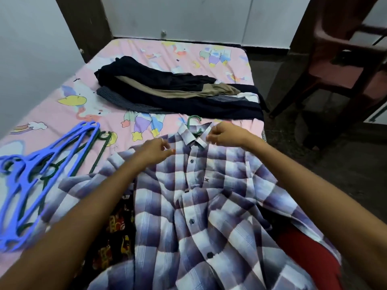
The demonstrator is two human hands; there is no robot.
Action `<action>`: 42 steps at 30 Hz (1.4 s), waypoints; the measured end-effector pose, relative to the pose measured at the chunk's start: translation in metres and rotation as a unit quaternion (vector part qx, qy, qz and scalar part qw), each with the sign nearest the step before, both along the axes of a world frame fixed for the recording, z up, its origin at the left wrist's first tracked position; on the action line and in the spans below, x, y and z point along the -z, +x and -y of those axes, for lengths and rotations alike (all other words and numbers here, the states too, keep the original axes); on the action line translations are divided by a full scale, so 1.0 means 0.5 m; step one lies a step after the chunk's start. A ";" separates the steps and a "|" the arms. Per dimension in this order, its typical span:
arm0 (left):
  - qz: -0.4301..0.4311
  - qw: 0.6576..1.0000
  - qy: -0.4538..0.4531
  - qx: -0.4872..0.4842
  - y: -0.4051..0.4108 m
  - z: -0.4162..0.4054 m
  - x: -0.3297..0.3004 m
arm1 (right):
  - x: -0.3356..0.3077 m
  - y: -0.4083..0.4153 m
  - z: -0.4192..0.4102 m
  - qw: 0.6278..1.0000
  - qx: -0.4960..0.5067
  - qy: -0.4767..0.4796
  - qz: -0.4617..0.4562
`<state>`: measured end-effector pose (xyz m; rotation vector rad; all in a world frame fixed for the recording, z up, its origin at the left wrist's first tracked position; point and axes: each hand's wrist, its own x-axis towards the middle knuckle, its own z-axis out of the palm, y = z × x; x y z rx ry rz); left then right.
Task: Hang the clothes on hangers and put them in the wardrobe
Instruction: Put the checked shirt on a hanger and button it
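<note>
Your checked shirt spread across bed, green hanger hook at collar, your left hand and right hand pinching shoulder fabric, blue hangers left, dark clothes pile beyond.

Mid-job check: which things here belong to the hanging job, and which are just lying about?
Job: checked shirt, green hanger in its collar, spare hangers, dark clothes pile, both hands (left, right).

Lying about: red chair, printed bedsheet.
</note>
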<state>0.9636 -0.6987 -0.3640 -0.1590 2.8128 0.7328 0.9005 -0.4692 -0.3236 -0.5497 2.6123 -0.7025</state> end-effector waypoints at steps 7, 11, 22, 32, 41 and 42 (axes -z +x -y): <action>0.082 0.989 -0.120 0.023 0.077 -0.045 0.132 | 0.094 -0.181 0.055 0.979 0.103 0.099 -0.145; 0.114 0.982 -0.144 0.034 0.094 -0.037 0.176 | 0.135 -0.229 0.106 0.971 0.075 0.201 -0.109; 0.141 0.969 -0.192 0.062 0.108 -0.031 0.224 | 0.181 -0.288 0.112 0.964 0.070 0.230 -0.110; 0.001 0.979 -0.199 0.040 0.108 -0.023 0.242 | 0.036 -0.225 0.050 0.956 0.020 0.116 -0.268; -0.327 0.917 -0.213 0.077 -0.021 -0.043 -0.009 | -0.276 -0.129 -0.180 0.901 0.157 -0.080 -0.397; -0.361 0.908 -0.199 0.078 -0.048 -0.055 -0.059 | -0.316 -0.123 -0.199 0.888 0.163 -0.099 -0.418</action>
